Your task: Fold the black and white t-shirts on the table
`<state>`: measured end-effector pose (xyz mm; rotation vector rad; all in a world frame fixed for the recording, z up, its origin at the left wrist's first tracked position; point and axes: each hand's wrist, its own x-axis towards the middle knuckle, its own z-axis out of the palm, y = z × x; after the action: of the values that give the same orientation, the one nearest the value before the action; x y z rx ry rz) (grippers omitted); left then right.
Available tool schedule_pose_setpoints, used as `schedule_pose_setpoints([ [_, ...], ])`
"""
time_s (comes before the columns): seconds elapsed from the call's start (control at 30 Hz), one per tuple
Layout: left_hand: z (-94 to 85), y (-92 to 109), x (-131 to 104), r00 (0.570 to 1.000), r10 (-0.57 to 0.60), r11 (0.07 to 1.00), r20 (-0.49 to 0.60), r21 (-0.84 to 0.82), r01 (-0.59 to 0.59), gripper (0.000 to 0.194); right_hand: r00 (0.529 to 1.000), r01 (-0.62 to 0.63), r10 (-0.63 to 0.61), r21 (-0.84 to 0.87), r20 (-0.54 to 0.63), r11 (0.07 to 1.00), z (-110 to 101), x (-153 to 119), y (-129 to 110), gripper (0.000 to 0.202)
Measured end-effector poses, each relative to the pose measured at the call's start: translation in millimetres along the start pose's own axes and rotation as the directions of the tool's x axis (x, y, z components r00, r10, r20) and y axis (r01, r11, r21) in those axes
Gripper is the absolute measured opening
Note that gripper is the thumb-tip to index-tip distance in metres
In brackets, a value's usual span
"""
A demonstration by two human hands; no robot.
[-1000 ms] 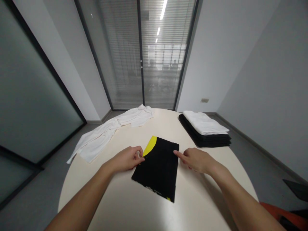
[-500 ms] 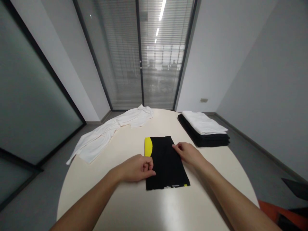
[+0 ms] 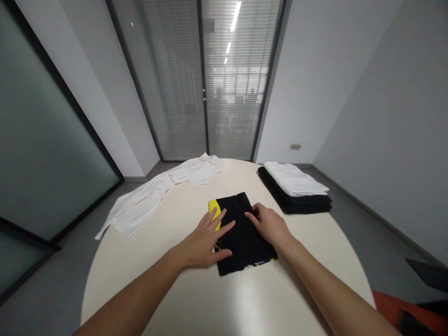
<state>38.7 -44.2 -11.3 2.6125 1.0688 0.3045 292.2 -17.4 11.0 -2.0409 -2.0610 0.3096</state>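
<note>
A folded black T-shirt (image 3: pixel 241 238) with a yellow patch at its far left corner and small white and yellow print along the near edge lies in front of me, turned slightly. Fingers spread, my left hand (image 3: pixel 206 242) rests flat over its left side, covering part of the yellow. At the right edge my right hand (image 3: pixel 269 224) grips the cloth, thumb on top and the other fingers curled at the side, partly hidden.
The pale round table (image 3: pixel 185 298) carries a loosely spread white garment (image 3: pixel 150 196) at the far left. At the back right sits a stack of folded black clothes (image 3: pixel 304 204), topped by a folded white one (image 3: pixel 294 179). An orange chair (image 3: pixel 402 308) stands at lower right.
My left hand has opened from a curl and spread over the yellow side. The black T-shirt has rotated slightly counterclockwise, and my right hand has moved a little left, closing on its edge.
</note>
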Motion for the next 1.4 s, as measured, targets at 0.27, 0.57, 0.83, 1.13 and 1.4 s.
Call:
schedule_pose_setpoints([
  [0.27,8.4,8.0,10.1,0.987,-0.107,0.994,-0.123,0.001,0.108,0.065,0.999,-0.04,0.04,0.158,0.002,0.987,0.4,7.3,2.1,0.049],
  [0.57,16.4,7.8,11.2,0.981,-0.156,0.987,-0.112,0.011,0.158,0.069,0.99,0.105,-0.094,0.104,-0.1,0.989,8.6,-1.4,-4.5,0.049],
  [0.83,21.9,-6.6,14.7,0.935,-0.242,0.965,-0.258,0.038,0.26,0.065,0.964,0.178,-0.174,0.003,-0.2,0.984,-17.7,7.2,5.1,0.037],
  [1.13,26.0,-16.7,15.0,0.934,-0.243,0.956,-0.264,0.097,0.276,0.051,0.926,0.161,-0.227,-0.229,-0.301,0.96,-92.3,48.8,7.2,0.038],
  [1.4,26.3,-15.7,14.7,0.932,-0.243,0.954,-0.267,0.105,0.279,0.051,0.891,0.1,-0.229,-0.32,-0.393,0.942,-150.8,95.1,27.1,0.037],
])
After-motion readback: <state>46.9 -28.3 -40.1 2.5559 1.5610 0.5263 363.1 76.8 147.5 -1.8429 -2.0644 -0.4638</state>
